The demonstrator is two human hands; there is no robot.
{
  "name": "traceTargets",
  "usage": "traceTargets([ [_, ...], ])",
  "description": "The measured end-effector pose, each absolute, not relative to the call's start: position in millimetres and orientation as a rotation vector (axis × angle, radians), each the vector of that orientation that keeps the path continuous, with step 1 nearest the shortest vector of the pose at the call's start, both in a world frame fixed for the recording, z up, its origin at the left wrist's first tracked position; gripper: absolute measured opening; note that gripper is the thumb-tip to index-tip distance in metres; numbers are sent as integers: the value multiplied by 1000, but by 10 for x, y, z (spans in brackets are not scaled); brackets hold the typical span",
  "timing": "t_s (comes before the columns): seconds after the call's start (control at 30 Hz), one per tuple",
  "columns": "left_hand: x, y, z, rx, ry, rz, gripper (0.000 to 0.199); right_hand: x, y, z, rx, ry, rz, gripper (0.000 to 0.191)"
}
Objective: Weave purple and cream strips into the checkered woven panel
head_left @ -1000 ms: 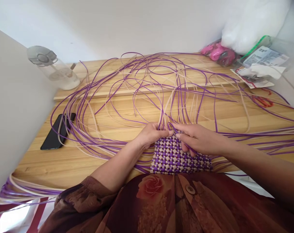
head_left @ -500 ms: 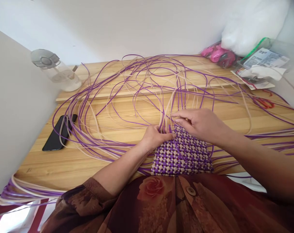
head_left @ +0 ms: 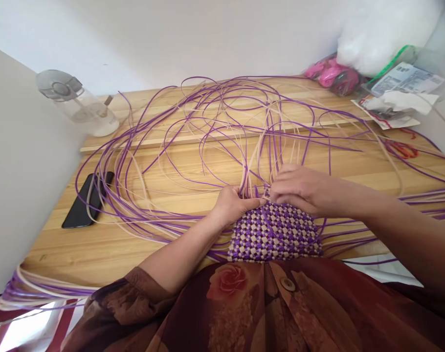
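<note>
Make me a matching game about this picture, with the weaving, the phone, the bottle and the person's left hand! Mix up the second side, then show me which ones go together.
Things:
1. woven piece
2. phone
3. bottle
4. left hand

What fits:
A. see-through, with a grey top
B. touching the woven piece
C. purple and cream pattern
D. black and lying flat

Right pairs:
1 - C
2 - D
3 - A
4 - B
</note>
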State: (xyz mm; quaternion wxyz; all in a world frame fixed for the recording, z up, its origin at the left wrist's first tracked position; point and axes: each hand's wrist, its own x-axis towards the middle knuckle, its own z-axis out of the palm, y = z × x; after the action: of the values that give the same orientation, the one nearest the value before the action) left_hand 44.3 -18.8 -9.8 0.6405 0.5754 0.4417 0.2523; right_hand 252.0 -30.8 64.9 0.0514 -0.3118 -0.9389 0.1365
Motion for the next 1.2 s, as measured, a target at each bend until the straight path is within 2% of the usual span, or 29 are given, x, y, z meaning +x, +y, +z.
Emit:
traceTargets([
  [0.13,455,-204,-160,1457,1020,669,28,2313,-318,655,-1049,-2746,775,24],
  [0.2,468,-218,-181,1398,982,688,30,2259,-198,558,-1224,-2590,811,21],
  [0.37,484,-228,-169,1292,967,681,30,2343,-15,353,-1373,-2501,482,22],
  [0.57,462,-200,-156,1267,957,629,34,2417,-444,472,-1548,-2544,202,25],
  [0.67,475,-206,-173,1245,962,703,39,2379,-595,494,-1640,-2492,450,21],
  [0.8,509,-229,-184,1137,943,782,34,2316,-625,428,-1697,-2258,774,22],
  [1.03,515,-136,-161,1101,993,554,21,2231,-596,151,-1759,-1829,956,31],
  [1.2,542,10,-172,1278,1154,399,19,2225,-581,-16,-1728,-1701,977,23],
])
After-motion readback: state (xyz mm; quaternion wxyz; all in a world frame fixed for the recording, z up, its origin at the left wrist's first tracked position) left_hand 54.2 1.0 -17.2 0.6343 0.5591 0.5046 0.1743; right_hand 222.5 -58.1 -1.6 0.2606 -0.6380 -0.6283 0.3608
